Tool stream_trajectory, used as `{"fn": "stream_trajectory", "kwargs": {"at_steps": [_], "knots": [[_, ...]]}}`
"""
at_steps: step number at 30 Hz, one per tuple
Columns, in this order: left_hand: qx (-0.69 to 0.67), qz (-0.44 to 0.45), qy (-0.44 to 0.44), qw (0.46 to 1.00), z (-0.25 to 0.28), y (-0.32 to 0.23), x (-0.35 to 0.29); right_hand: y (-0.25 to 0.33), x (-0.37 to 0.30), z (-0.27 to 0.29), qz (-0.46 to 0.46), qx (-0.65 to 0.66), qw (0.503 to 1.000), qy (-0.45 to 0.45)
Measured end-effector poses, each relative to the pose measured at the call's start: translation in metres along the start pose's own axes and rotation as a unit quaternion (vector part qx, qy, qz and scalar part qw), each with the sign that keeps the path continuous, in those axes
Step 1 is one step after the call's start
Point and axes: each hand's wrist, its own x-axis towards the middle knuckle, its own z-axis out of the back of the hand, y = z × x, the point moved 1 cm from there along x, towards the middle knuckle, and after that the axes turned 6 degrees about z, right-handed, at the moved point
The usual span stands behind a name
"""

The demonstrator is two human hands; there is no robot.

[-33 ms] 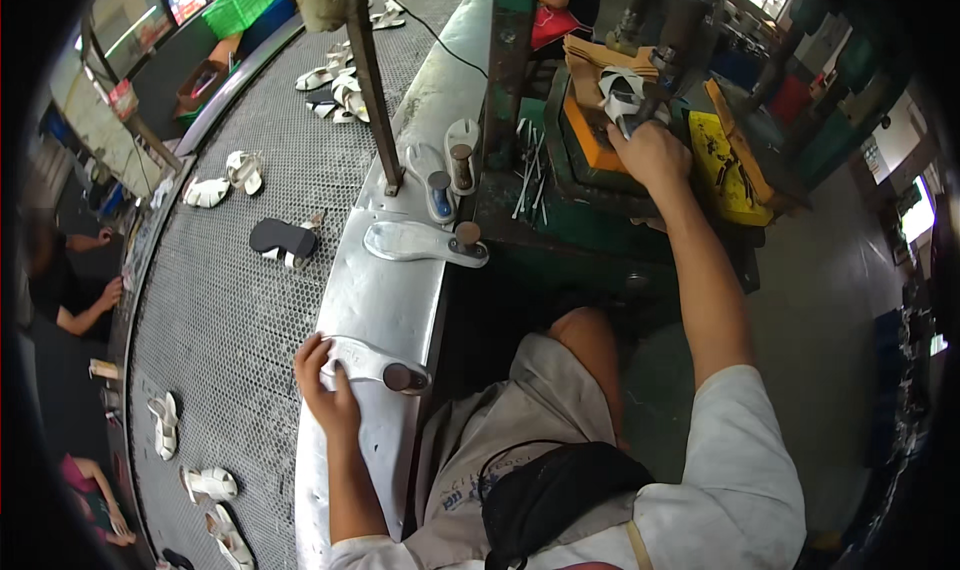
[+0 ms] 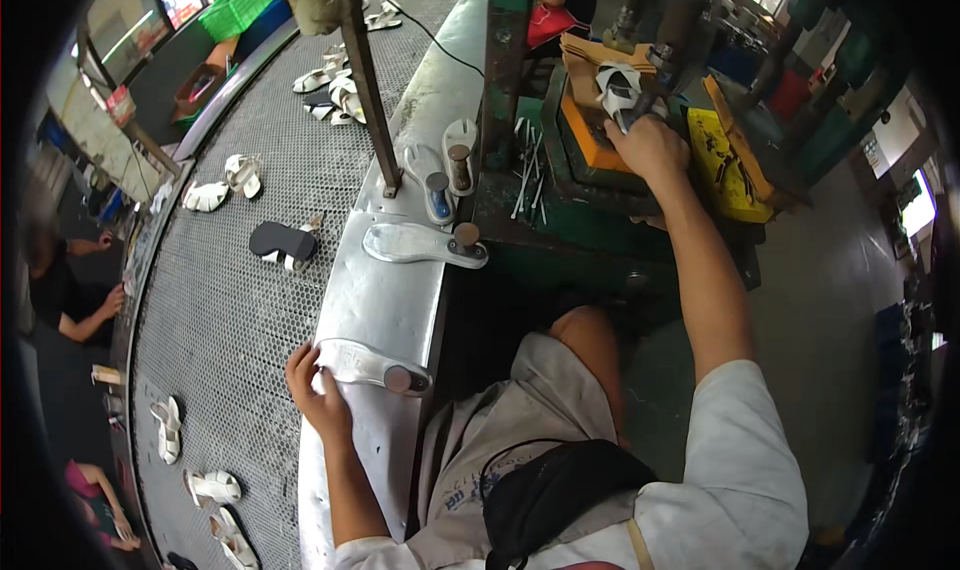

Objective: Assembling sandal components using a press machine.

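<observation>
My left hand (image 2: pixel 320 400) is open, fingers apart, at the left end of a silver foot-shaped metal plate (image 2: pixel 358 360) with a round brown knob. The plate lies on the metal ledge (image 2: pixel 375 310). At the far right, my right arm reaches to a press. There my right hand (image 2: pixel 652 150) closes round the near end of a white strappy sandal (image 2: pixel 620 85), which sits over an orange-sided block (image 2: pixel 590 135); some fingertips are hidden. Another foot-shaped plate (image 2: pixel 410 242) lies farther along the ledge, beside two upright-knobbed ones (image 2: pixel 417 160).
Left of the ledge runs a perforated conveyor (image 2: pixel 220 320) with several white sandals and an upturned dark sole (image 2: pixel 282 240). A steel post (image 2: pixel 372 100) rises from the ledge. Thin metal rods (image 2: pixel 530 170) and a yellow tray (image 2: pixel 728 170) flank the press. Other people work across the conveyor.
My left hand has shifted slightly left, toward the outer end of the metal plate. My right hand stays at the sandal in the press.
</observation>
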Motion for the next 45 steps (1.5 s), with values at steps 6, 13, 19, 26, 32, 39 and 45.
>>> {"fn": "stream_trajectory", "kwargs": {"at_steps": [6,13,19,26,32,39,45], "knots": [[0.161,0.149,-0.097,0.971,0.045,0.098,-0.045,-0.005,0.016,-0.012,0.012,0.002,1.000,0.008],[0.235,0.053,-0.050,0.969,0.014,0.087,-0.030,-0.003,0.018,0.000,0.007,-0.001,0.999,0.035],[0.210,0.033,-0.037,0.977,0.021,0.093,-0.047,-0.002,-0.012,0.029,0.016,-0.048,0.995,0.081],[0.062,0.084,-0.045,0.994,0.050,0.113,-0.059,0.010,-0.087,0.026,0.159,0.039,0.955,-0.247],[0.116,0.081,-0.178,0.974,0.169,0.183,-0.010,-0.125,-0.045,-0.008,0.131,-0.043,0.974,-0.179],[0.211,0.182,-0.343,0.897,0.299,0.301,0.046,-0.131,-0.005,-0.039,0.160,0.046,0.952,-0.259],[0.244,0.379,-0.371,0.812,0.384,0.399,0.111,-0.135,-0.004,-0.042,0.084,-0.038,0.957,-0.276]]}}
